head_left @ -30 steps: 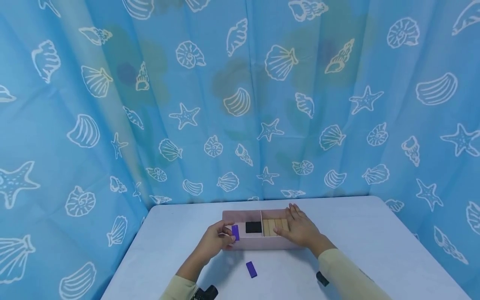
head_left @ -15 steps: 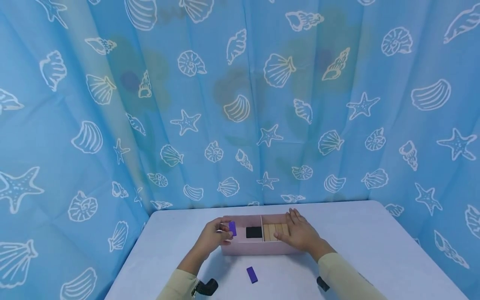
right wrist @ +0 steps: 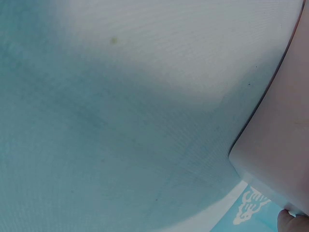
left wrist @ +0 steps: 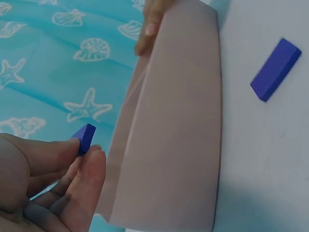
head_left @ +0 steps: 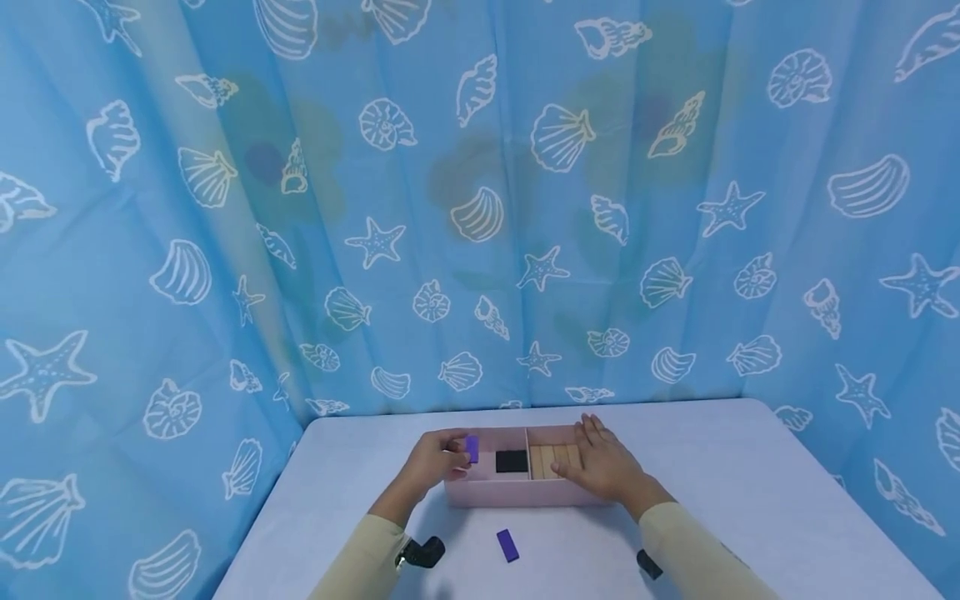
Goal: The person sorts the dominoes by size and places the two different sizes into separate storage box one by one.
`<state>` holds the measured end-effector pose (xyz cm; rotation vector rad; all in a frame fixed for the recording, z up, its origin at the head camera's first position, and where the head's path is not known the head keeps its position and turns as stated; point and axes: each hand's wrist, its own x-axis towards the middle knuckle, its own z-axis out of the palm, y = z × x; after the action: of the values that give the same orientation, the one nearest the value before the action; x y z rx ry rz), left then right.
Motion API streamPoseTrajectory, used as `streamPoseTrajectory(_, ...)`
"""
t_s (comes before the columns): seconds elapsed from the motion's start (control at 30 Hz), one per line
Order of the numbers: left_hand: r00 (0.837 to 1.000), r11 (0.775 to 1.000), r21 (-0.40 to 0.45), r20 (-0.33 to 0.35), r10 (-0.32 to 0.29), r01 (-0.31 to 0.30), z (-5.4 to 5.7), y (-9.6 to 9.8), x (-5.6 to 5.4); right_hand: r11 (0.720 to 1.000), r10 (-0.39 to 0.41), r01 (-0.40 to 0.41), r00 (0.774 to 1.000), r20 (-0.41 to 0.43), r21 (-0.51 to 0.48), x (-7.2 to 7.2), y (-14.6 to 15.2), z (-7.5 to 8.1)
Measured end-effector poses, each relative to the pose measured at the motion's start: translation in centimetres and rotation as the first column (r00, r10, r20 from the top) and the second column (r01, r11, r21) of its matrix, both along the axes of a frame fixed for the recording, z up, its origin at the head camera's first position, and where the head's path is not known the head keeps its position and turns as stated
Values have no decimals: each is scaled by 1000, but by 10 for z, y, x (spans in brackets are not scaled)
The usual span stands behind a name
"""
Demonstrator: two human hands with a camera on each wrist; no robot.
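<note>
Between thumb and fingers my left hand (head_left: 429,458) pinches a small purple rectangular block (head_left: 472,449) over the left end of a pink open box (head_left: 517,494). In the left wrist view that block (left wrist: 87,139) is held by its edges, apart from the box wall (left wrist: 174,121). My right hand (head_left: 606,460) rests on the box's right end, fingers straight, thumb reaching over several light wooden blocks (head_left: 547,464) laid side by side in the right compartment. A black rectangular piece (head_left: 512,462) lies in the left compartment, beside the divider.
Another purple block (head_left: 507,545) lies on the white table (head_left: 360,475) in front of the box. Behind the table hangs a blue curtain (head_left: 420,200) with white shell prints. Dark wrist cameras show on both sleeves.
My left hand has lifted the purple block slightly, from near the box's front wall toward its back left, and turned it a little. The right hand stays on the box.
</note>
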<state>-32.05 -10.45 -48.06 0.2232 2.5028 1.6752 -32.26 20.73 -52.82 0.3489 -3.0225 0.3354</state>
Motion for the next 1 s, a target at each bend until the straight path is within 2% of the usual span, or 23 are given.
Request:
streamPoseTrajectory(0.2, 999, 998, -60, 35, 34, -32, 2, 10, -10, 1000, -3, 3, 1000, -2, -11, -4, 1, 0)
streamPoseTrajectory(0.43, 996, 996, -83, 68, 49, -43, 8, 25, -11, 1000, 9, -9, 1000, 3, -4, -4, 1, 0)
streamPoseTrajectory(0.73, 995, 998, -48, 82, 48, -45, -5, 34, -18, 999, 31, -32, 999, -16, -9, -2, 1, 1)
streamPoseTrajectory(0.87, 995, 997, -61, 81, 56, -51, -11, 37, -21, 999, 36, -37, 999, -34, -9, -1, 1, 0)
streamPoseTrajectory(1.0, 993, 996, -73, 95, 66, -59, -12, 40, -22, 999, 31, -32, 999, -27, -4, -2, 1, 1)
